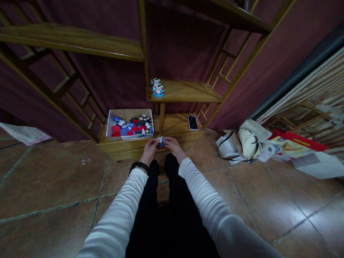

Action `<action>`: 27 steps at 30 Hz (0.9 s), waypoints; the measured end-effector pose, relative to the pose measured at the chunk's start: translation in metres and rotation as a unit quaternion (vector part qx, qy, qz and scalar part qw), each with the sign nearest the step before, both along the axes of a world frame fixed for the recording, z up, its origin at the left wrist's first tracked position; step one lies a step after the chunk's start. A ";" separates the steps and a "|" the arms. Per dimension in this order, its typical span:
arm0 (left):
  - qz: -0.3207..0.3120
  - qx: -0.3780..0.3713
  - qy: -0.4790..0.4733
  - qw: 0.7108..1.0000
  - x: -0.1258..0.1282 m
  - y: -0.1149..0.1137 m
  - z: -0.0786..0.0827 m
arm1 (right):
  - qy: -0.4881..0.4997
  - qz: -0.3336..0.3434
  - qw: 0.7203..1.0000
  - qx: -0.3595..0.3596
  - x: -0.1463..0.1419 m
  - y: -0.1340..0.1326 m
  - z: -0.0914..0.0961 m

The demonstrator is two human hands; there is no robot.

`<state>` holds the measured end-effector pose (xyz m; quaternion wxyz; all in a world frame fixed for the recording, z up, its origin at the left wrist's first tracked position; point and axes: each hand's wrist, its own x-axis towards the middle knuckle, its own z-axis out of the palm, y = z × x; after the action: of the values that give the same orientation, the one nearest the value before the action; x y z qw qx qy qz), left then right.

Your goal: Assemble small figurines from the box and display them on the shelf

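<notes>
Between my two hands, just in front of the low wooden shelf, is a small figurine (160, 141) with a pinkish-white body and blue parts. My left hand (149, 149) pinches it from the left side. From the right, my right hand (173, 145) has its fingers closed on the same piece. Similar figurines (158, 91) on blue bases stand at the left end of the upper shelf board (188, 91). To the left of my hands, an open cardboard box (130, 114) holds several more figurines and red and blue round bases.
A phone (192, 123) lies on the lower shelf board (176, 123). Bags (248, 139), a red and yellow package (298, 143) and a white box (319, 165) rest on the tiled floor to the right. Paper (24, 132) is at the far left.
</notes>
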<state>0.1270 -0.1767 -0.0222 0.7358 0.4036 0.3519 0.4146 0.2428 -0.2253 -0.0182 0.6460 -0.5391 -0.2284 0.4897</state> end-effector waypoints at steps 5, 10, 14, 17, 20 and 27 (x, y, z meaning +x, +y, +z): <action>-0.023 -0.006 0.008 1.000 -0.002 -0.001 0.001 | 0.025 -0.014 1.000 0.002 0.003 0.000 -0.003; -0.015 -0.004 0.028 1.000 0.001 0.000 0.000 | 0.023 -0.004 1.000 0.002 0.005 0.000 -0.003; -0.018 -0.009 0.029 0.999 0.005 0.001 -0.002 | 0.020 -0.016 1.000 0.003 0.009 -0.001 -0.003; -0.019 -0.010 0.030 0.999 0.008 0.002 -0.003 | 0.023 -0.015 1.000 0.005 0.014 -0.003 -0.001; -0.027 -0.006 0.026 0.999 0.010 0.003 -0.004 | 0.024 -0.008 1.000 0.004 0.018 -0.005 0.000; -0.037 -0.009 0.025 0.999 0.015 0.007 -0.008 | 0.021 -0.011 1.000 -0.016 0.023 -0.007 0.002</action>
<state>0.1425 -0.1700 -0.0300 0.7451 0.4199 0.3583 0.3742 0.2661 -0.2323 -0.0166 0.6477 -0.5414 -0.2012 0.4970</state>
